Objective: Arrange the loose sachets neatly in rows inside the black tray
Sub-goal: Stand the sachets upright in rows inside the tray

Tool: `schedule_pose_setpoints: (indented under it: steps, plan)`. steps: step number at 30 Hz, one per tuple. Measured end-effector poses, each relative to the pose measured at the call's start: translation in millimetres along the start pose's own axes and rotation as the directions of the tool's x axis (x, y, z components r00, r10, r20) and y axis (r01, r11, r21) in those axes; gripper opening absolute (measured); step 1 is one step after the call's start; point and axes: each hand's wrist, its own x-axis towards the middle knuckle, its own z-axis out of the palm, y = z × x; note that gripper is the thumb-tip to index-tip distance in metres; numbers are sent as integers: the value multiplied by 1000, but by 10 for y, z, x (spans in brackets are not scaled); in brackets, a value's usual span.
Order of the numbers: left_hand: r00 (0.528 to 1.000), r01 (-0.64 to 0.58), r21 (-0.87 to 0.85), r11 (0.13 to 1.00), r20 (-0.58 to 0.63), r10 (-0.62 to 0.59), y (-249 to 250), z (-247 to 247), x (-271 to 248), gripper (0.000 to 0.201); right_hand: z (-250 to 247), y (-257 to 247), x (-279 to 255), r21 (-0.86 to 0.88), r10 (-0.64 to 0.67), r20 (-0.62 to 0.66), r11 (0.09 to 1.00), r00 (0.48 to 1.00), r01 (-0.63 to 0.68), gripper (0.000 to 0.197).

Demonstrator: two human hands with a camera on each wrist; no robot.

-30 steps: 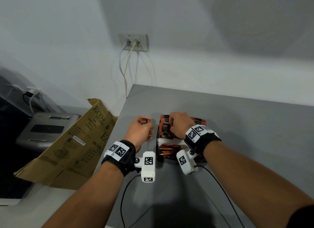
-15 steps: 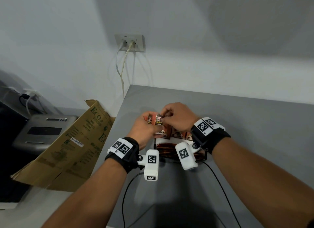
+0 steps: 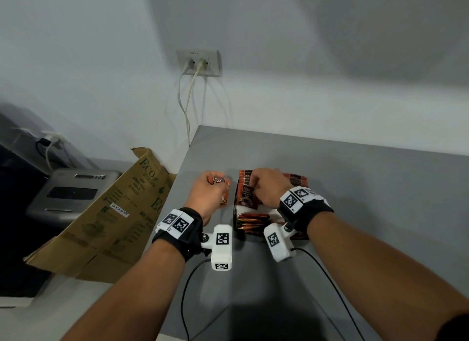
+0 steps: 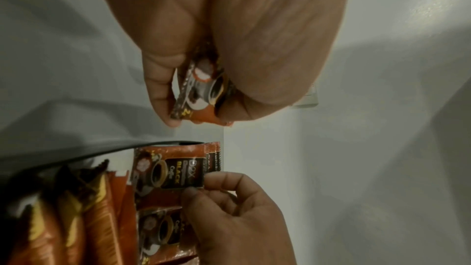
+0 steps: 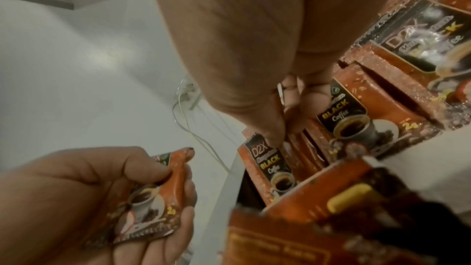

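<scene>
On the grey table stands the black tray [image 3: 235,222], holding upright rows of orange-brown coffee sachets [image 3: 295,179] at the back. My right hand [image 3: 253,188] hovers over the tray's back left corner and pinches the top of one sachet [image 3: 247,197] that stands in the row; the wrist views show this sachet [image 5: 267,166] [image 4: 173,168] between thumb and forefinger. To the left of the tray, my left hand [image 3: 218,186] grips a small bundle of loose sachets [image 3: 220,181] [image 4: 201,96] [image 5: 153,198] above the table.
Darker stick sachets [image 3: 252,221] lie in the tray's front part. A flattened cardboard box [image 3: 101,219] leans off the table's left edge, with a grey device [image 3: 73,191] behind it. A wall socket [image 3: 199,62] with cables hangs behind. Wrist cables [image 3: 184,290] trail on the table.
Half a second ago both hands met above the tray over the sachets. They have parted: the right hand brought one sachet down into the back left row, the left moved back left.
</scene>
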Motion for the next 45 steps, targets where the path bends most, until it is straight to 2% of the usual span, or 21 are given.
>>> schedule_pose_setpoints:
  steps: [8,15,19,21,23,25,28,33,38,45]
  plan:
    - [999,-20,65,998,27,18,-34,2,6,28,48,17,86,-104,3,-41,995,999,-7,21]
    - [998,-20,65,998,57,17,-33,26,-5,29,-1,17,53,-100,-20,-59,995,998,14,20]
    - [994,-72,47,996,88,67,9,93,-24,34,-204,-33,-53,73,-13,-130,997,991,23,20]
    - [984,-100,45,994,150,93,53,171,-54,34,-309,-86,-135,212,-32,-113,976,993,55,19]
    - [973,-129,40,991,200,119,112,262,-90,32,-385,-113,-201,271,-75,-100,958,992,100,17]
    - [968,-143,50,988,217,129,138,325,-89,32,-458,-55,-234,246,-64,-151,964,986,101,18]
    - [981,-134,88,987,150,120,110,307,-56,26,-562,178,-240,211,34,-230,977,973,15,17]
    - [987,-133,189,973,118,112,29,192,-47,14,-382,488,-254,94,121,-108,989,987,-111,22]
    - [988,-109,244,964,135,77,-42,154,-39,13,-181,503,-201,25,114,-80,993,990,-112,27]
    - [984,-100,306,947,169,49,-101,115,-31,14,-120,509,-156,-30,99,-88,994,991,-102,19]
